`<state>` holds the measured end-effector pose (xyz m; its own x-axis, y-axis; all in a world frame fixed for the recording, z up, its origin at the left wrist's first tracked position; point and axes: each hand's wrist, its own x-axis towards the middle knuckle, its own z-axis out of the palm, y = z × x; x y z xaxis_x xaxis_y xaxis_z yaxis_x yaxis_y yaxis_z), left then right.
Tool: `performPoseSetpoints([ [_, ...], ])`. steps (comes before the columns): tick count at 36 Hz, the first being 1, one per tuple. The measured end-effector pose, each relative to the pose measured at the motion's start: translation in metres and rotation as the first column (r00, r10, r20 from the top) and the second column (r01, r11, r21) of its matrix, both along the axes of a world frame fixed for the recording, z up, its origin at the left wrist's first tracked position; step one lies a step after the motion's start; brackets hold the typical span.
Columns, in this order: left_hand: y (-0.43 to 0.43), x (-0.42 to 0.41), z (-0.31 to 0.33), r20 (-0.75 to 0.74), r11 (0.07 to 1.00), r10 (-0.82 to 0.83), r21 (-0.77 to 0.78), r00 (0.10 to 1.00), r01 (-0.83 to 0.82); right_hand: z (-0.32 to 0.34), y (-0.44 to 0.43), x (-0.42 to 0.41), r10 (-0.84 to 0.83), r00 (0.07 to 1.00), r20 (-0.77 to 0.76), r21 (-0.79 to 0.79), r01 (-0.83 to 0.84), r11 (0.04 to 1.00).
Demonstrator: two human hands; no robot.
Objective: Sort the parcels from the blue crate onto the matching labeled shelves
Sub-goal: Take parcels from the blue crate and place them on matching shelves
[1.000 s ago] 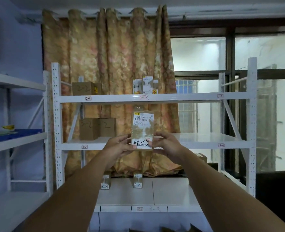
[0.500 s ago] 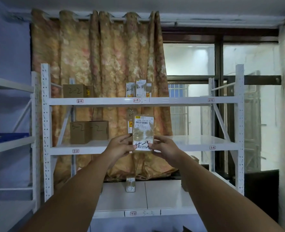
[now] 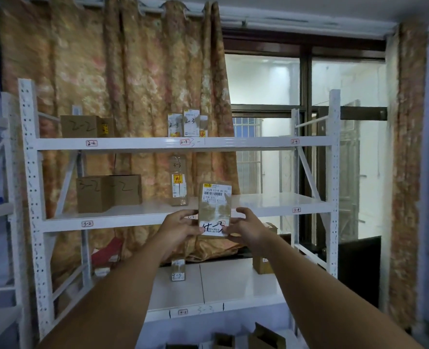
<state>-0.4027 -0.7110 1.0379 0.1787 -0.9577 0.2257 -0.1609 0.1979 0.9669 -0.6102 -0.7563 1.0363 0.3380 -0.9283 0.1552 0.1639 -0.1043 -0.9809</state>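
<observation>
Head view: both hands — left [image 3: 180,226], right [image 3: 246,227] — pinch an upright tan parcel [image 3: 214,209], barcode label on top.

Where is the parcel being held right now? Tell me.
In the head view's centre, the parcel is upright, pinched at its lower edges between the left hand and right hand, in front of the middle shelf, right of the tall 3-3 parcel.

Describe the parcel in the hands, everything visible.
The parcel is a flat brown packet, held upright in front of the middle shelf. A white barcode label covers its top; a white label at the bottom carries black handwriting beginning with 4. The left hand and right hand pinch its lower edges.
</observation>
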Motion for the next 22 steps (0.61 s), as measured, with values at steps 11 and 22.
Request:
performPoseSetpoints([
  [11, -0.013, -0.034, -0.045, -0.054, 0.992, -0.086, 0.083, 0.995, 0.090, -0.044, -0.007, -0.044, -0.030, 0.999, -0.043, 0.041, 0.032, 0.999],
  [22, -0.022, -0.074, -0.069, -0.078, 0.993, -0.055, 0.100, 0.995, 0.063, -0.065, -0.029, -0.081, 0.019, 0.995, -0.094, 0.064, -0.013, 0.998],
])
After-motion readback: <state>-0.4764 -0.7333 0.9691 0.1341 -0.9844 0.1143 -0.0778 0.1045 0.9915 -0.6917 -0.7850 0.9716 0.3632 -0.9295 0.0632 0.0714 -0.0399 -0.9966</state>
